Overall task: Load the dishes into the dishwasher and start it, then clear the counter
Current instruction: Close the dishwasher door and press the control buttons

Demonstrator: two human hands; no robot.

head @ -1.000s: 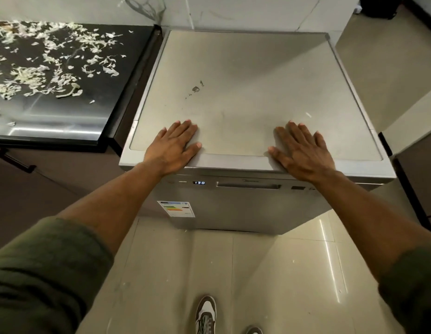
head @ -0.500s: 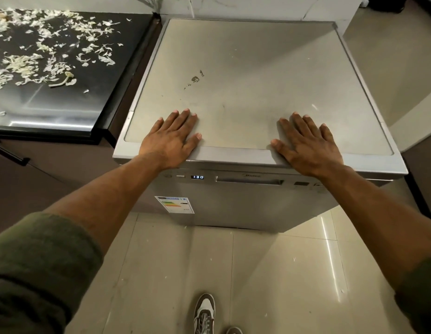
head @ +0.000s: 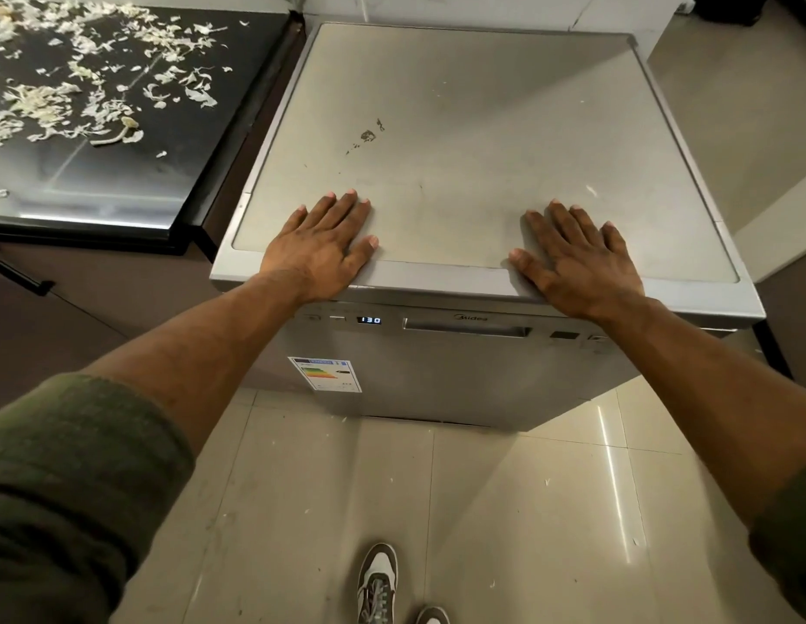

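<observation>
A silver freestanding dishwasher (head: 459,128) stands in front of me with its door closed. Its small display (head: 369,320) is lit and reads 130, left of the recessed door handle (head: 466,327). My left hand (head: 322,247) lies flat on the front left of the dishwasher's top, fingers straight. My right hand (head: 576,258) lies flat on the front right, fingers spread. Neither hand holds anything. No dishes are in view.
To the left a black counter (head: 121,182) carries several pale vegetable scraps (head: 76,96). Beige floor tiles (head: 504,511) run below and to the right, with small crumbs. My shoes (head: 377,583) show at the bottom. An energy label (head: 326,373) is on the door.
Both hands stay flat on the dishwasher top. The view has drifted slightly, so the dishwasher and counter sit a little differently in frame.
</observation>
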